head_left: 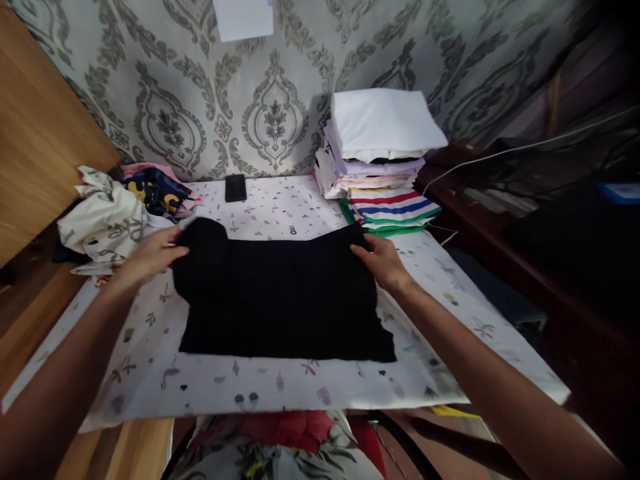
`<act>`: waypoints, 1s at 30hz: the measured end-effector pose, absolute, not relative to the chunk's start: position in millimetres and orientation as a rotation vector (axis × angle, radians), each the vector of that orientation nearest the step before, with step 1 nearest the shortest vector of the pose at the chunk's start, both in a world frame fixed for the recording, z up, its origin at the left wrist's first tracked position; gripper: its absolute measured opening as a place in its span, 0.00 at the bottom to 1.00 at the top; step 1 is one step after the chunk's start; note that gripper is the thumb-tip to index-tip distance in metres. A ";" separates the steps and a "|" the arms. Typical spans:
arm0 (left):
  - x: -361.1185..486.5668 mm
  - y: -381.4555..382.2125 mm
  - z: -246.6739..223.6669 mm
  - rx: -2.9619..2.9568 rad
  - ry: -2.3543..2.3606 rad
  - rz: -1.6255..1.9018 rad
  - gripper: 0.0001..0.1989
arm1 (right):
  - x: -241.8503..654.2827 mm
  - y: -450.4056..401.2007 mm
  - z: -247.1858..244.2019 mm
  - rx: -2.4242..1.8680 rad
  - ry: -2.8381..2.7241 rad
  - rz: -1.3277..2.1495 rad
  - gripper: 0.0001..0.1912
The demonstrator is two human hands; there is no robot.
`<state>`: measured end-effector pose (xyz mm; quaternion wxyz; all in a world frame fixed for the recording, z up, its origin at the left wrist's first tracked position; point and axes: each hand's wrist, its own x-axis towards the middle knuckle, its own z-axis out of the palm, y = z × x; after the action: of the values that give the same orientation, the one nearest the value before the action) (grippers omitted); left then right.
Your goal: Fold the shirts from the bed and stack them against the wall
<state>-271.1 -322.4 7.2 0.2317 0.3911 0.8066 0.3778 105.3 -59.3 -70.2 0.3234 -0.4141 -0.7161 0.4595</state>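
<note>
A black garment (285, 300), with the look of a shirt, lies spread across the patterned white table cover (320, 393). My left hand (155, 257) pinches its far left corner between thumb and fingers. At the far right corner, my right hand (381, 260) grips the cloth the same way. The edge between the hands dips slightly, and the near edge rests flat on the cover. Parts of my fingers are hidden behind the black cloth.
Folded clothes (385, 127) are stacked at the back right, a striped piece at the bottom. Crumpled clothes (107, 217) are heaped at the left. A black phone-like object (235, 188) lies near the wall. A white cable (530, 143) runs along the right.
</note>
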 end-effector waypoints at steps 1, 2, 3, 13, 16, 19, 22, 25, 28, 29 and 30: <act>-286.7 -330.2 7.5 0.975 2.272 1.082 0.10 | 109.7 -53.6 -69.7 -1.099 -1.891 1.182 0.14; -299.2 -337.5 6.1 0.883 2.328 1.083 0.11 | 113.0 -48.9 -69.8 -1.120 -1.917 1.164 0.14; -307.7 -344.1 3.4 0.820 2.385 1.056 0.13 | 115.6 -45.7 -70.4 -1.146 -1.947 1.140 0.14; -220.1 -358.4 -6.9 1.820 2.348 0.711 0.16 | 149.8 -115.0 -67.4 -1.334 -2.037 0.873 0.39; -193.2 -347.3 -15.8 2.049 2.007 0.613 0.18 | 165.2 -154.6 -65.0 -1.369 -2.128 0.760 0.40; -184.9 -334.3 -25.1 2.232 1.823 0.487 0.16 | 176.0 -184.5 -66.1 -1.378 -2.211 0.664 0.36; -186.5 -328.7 -22.1 2.325 1.790 0.326 0.14 | 182.2 -196.9 -65.3 -1.356 -2.249 0.662 0.31; -192.4 -342.5 -8.3 2.319 1.868 0.094 0.21 | 187.0 -196.0 -61.3 -1.356 -2.255 0.680 0.28; -204.4 -377.3 5.4 2.180 1.991 -0.175 0.22 | 192.5 -192.0 -59.8 -1.329 -2.302 0.660 0.27; -209.8 -391.1 9.1 2.104 2.028 -0.262 0.21 | 194.3 -190.9 -60.4 -1.316 -2.343 0.646 0.26; -215.5 -404.3 12.6 2.027 2.055 -0.333 0.20 | 195.9 -189.8 -61.3 -1.305 -2.390 0.616 0.25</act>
<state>-215.5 -404.3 12.6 0.1177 0.6927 0.7024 -0.1137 195.9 -189.8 -61.3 0.1740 -0.4604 -0.8429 0.2174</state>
